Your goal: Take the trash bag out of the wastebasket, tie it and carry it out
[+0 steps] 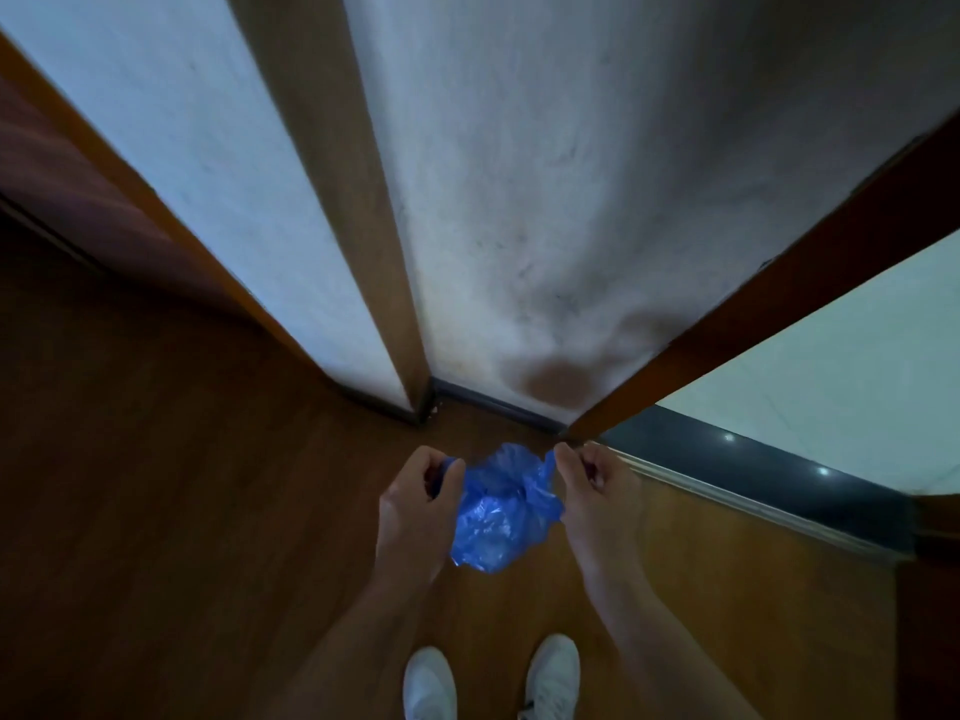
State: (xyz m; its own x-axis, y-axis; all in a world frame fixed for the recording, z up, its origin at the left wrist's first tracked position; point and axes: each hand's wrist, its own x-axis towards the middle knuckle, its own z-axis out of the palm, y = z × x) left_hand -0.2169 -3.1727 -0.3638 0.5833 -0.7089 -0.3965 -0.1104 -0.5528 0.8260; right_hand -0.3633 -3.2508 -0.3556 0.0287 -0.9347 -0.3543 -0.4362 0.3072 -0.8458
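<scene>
Between your hands over the floor [208, 511], the trash bag [493, 517] hangs light & floppy w/ slick film: left hand [415, 506] & right hand [597, 496] pinch its top ends, so grip near the knot.

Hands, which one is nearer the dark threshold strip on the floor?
The right hand, pinching the blue bag beside the dark threshold strip; the left hand holds the other end, farther away.

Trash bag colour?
Blue, translucent plastic: the trash bag held between the left hand and right hand, head view.
</scene>
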